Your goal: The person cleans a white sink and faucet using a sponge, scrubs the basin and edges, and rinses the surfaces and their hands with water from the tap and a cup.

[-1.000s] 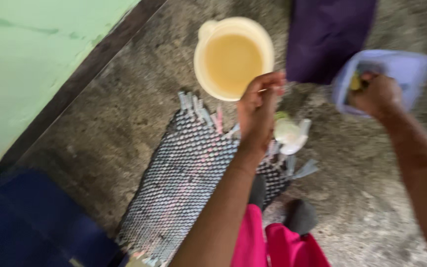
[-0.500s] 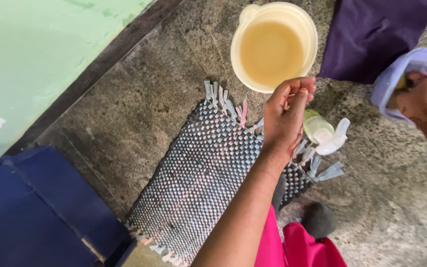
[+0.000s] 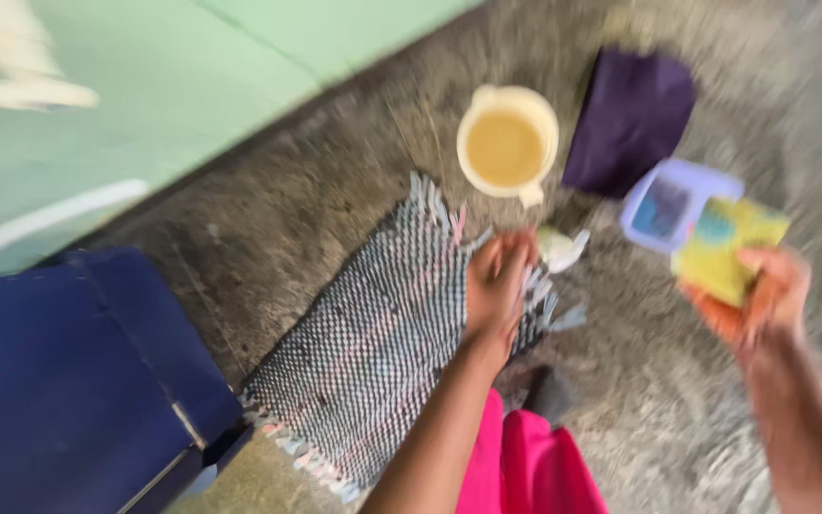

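Over stone floor (image 3: 715, 419), right hand (image 3: 758, 300) fingers pinch blurred yellow-green sponge (image 3: 727, 249).

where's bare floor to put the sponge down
Bare floor lies left of the mat, between it, the green wall and the blue box, and below the right hand. It is crowded between bowl, purple cloth, tub and bottle.

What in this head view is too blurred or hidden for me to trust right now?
- Yellow-green pad in the right hand: motion blur hides its make and the grip.
- Left hand: fingertips smeared; contents unclear.
- Small bottle: partly behind that hand.
- Lilac tub: contents blurred.
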